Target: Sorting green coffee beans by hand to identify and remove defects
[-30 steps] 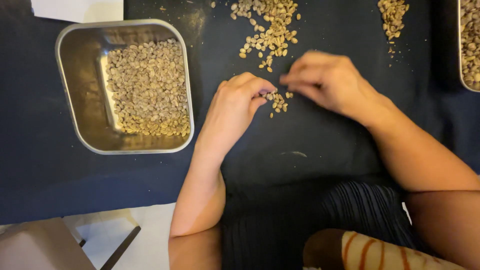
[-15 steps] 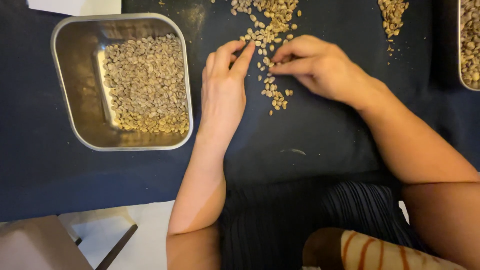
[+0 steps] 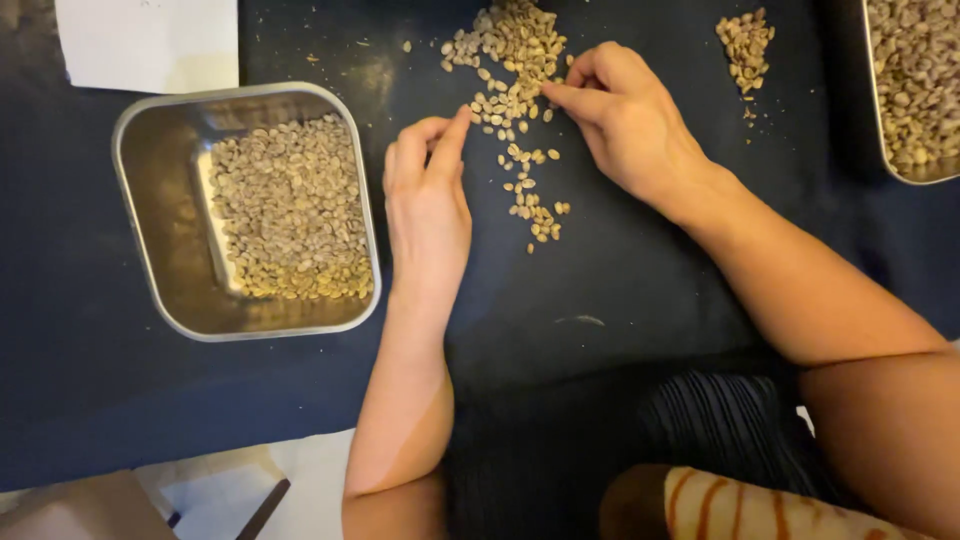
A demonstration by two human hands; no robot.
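A white sheet of paper (image 3: pixel 148 42), rectangular and cut off by the frame, lies at the upper left corner on the dark counter (image 3: pixel 620 290), just beyond the far rim of the square metal tray (image 3: pixel 140 260). At the lower left edge lie more pale sheets (image 3: pixel 250 480) and a brownish flat piece (image 3: pixel 80 510) (possibly cardboard, too cropped to tell). No screens or signs show.
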